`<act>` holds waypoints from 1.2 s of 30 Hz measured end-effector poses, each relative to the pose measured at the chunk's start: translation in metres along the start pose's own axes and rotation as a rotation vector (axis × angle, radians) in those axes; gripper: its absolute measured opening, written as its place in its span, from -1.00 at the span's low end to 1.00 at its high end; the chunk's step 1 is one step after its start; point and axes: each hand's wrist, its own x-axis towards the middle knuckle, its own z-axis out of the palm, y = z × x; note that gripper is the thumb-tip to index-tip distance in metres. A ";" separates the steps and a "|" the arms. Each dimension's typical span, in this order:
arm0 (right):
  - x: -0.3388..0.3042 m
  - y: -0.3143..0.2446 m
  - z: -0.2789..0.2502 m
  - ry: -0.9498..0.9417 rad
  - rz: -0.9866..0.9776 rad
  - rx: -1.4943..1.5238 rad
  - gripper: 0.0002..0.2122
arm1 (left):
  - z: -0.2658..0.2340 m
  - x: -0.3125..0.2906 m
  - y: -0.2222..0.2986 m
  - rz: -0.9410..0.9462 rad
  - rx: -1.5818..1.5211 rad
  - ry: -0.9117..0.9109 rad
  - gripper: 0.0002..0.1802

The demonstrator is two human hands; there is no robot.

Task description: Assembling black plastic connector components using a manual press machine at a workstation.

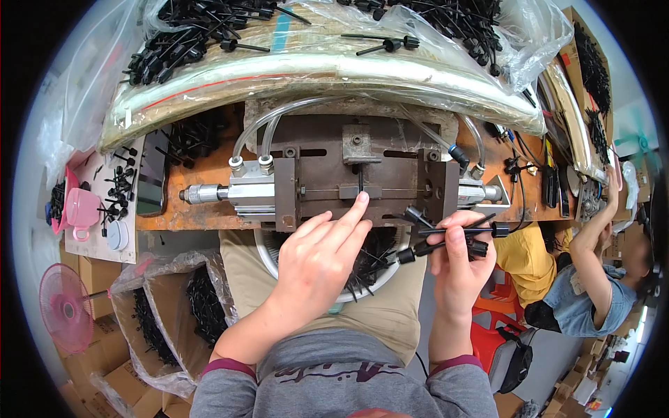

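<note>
My left hand reaches to the middle of a dark metal fixture, its fingers stretched out. The index fingertip touches the lower end of a thin black stem standing in a small block on the fixture. To the right, my right hand is closed around several black plastic stems with knobbed ends, which point different ways. Below both hands, a white round basin in my lap holds many similar black parts, partly hidden by the left hand.
Pneumatic cylinders with clear hoses flank the fixture. A plastic-covered ledge bears piles of black parts. At left are a pink cup, a pink fan and lined boxes. A co-worker sits at right.
</note>
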 end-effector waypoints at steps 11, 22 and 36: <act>0.004 -0.009 -0.001 -0.057 0.290 0.108 -0.92 | -0.001 0.002 0.001 -0.052 0.016 -0.038 -0.70; -0.005 0.004 0.002 -0.256 -0.969 -0.983 -0.74 | -0.045 -0.006 0.030 -0.127 -0.859 -0.030 -0.51; -0.002 0.016 0.011 -0.263 -1.012 -0.888 -0.62 | -0.034 -0.015 0.028 -0.104 -0.668 0.096 -0.51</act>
